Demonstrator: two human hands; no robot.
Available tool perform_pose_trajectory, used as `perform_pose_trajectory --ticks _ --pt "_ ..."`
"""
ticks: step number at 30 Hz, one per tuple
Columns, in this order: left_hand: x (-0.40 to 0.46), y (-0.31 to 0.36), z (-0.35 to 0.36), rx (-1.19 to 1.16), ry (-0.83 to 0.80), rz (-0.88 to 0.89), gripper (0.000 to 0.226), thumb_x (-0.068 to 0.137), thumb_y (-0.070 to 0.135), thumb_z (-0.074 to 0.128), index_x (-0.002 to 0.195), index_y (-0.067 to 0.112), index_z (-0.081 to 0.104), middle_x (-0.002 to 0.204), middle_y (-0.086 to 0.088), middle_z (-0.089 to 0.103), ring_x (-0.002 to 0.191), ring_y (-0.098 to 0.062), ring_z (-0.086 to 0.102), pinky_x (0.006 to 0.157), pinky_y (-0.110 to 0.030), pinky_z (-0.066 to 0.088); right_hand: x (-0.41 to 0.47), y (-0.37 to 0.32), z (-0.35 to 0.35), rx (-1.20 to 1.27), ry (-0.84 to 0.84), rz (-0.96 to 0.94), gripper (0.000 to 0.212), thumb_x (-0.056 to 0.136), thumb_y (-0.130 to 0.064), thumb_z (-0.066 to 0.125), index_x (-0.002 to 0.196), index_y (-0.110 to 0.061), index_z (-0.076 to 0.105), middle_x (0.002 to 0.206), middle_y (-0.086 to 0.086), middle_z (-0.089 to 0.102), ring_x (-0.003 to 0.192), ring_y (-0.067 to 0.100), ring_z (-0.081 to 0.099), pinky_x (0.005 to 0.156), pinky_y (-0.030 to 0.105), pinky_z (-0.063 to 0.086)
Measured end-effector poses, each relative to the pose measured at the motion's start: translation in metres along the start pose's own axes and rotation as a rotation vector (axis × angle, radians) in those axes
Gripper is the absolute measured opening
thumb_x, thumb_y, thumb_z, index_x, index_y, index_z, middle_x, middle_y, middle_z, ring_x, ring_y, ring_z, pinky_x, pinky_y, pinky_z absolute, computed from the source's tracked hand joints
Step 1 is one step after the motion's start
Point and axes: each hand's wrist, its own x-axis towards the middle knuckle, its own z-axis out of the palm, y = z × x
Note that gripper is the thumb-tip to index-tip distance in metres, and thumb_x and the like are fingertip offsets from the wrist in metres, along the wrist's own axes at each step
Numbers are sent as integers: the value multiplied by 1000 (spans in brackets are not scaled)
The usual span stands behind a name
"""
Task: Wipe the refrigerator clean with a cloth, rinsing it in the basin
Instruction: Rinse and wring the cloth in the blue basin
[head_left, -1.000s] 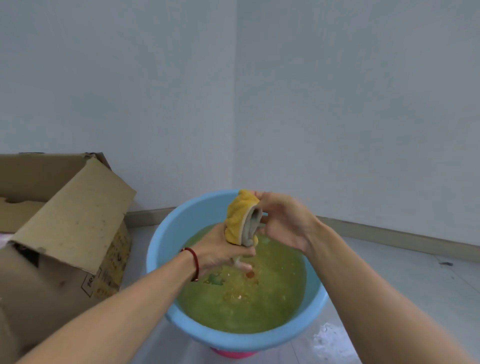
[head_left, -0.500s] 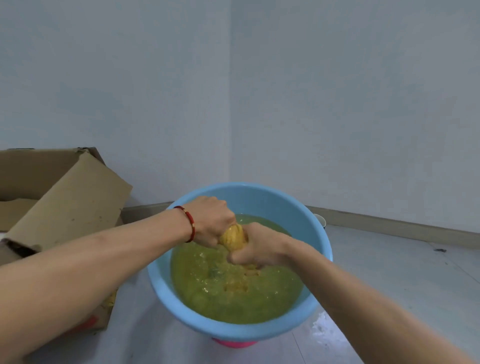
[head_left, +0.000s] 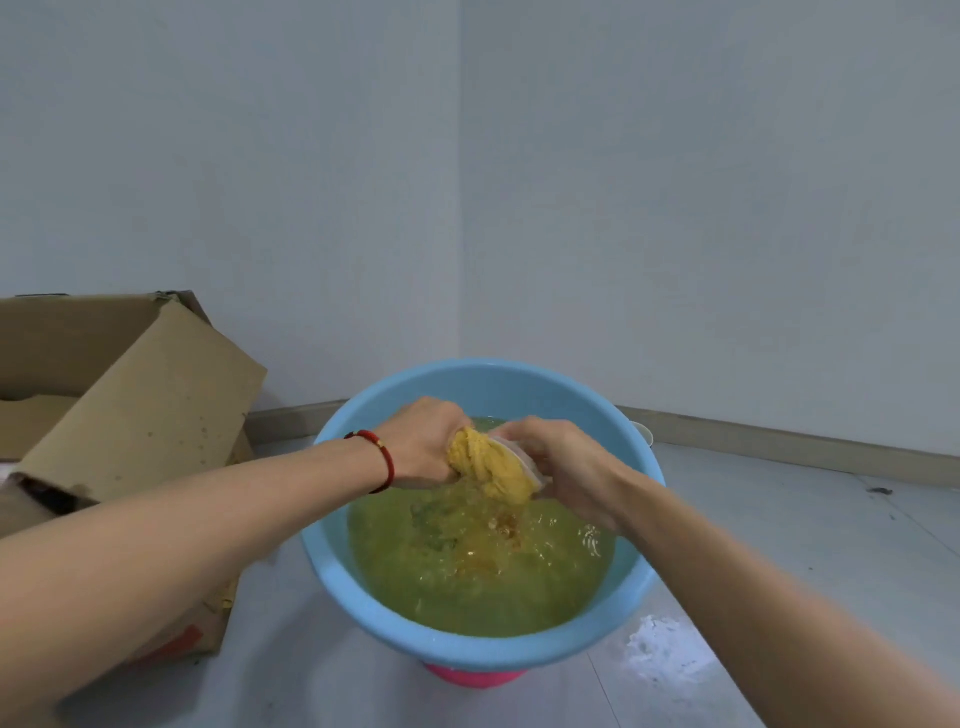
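Note:
A yellow cloth (head_left: 491, 465) with a grey backing is twisted into a tight roll above the blue basin (head_left: 483, 382). My left hand (head_left: 423, 441), with a red string bracelet on the wrist, grips its left end. My right hand (head_left: 563, 460) grips its right end. Water runs from the cloth into the murky yellow-green water (head_left: 478, 571) that fills the basin. No refrigerator is in sight.
An open cardboard box (head_left: 140, 410) stands on the floor at the left, touching the basin's side. The basin sits on a pink base (head_left: 475, 675). White walls meet in a corner behind it. A wet, foamy patch (head_left: 665, 649) lies on the grey floor at the right.
The cloth was held upright and folded above the water; both hands closed on it and twisted it into a roll, and water now streams out into the basin.

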Motion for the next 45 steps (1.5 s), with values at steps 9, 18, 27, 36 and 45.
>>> perform_pose_trajectory --ticks 9,18,27,36,45 --pt "-2 4 -23 351 525 583 11 84 30 50 84 20 56 69 1 53 46 -25 51 37 -27 31 -21 -9 22 400 -560 39 54 94 -37 72 134 -6 52 106 19 73 82 27 76 51 24 56" --pt "2 20 18 -97 -304 -213 36 80 25 77 57 16 50 54 0 47 49 -19 41 46 -27 33 0 -16 34 -1325 33 -214 14 88 -23 72 95 -14 65 87 2 70 76 26 69 59 31 44" --pt "1 14 7 -129 -540 -271 4 79 12 71 83 11 69 60 -6 58 50 -23 54 47 -28 43 -5 -13 25 -1087 -71 -130 45 84 -35 83 113 -10 59 97 5 62 90 26 64 74 38 49" --pt "-7 6 -10 -76 332 529 23 79 17 65 100 15 74 92 0 60 73 -16 59 62 -29 46 -13 12 24 656 -583 197 94 74 -74 76 135 -4 60 122 30 65 103 40 70 86 53 60" --pt "-1 12 -1 97 -125 91 16 76 2 66 65 12 62 60 -3 58 62 -21 53 54 -31 41 -8 -17 37 -723 -57 -28 11 78 -16 69 72 -8 66 58 2 62 50 21 58 49 30 48"
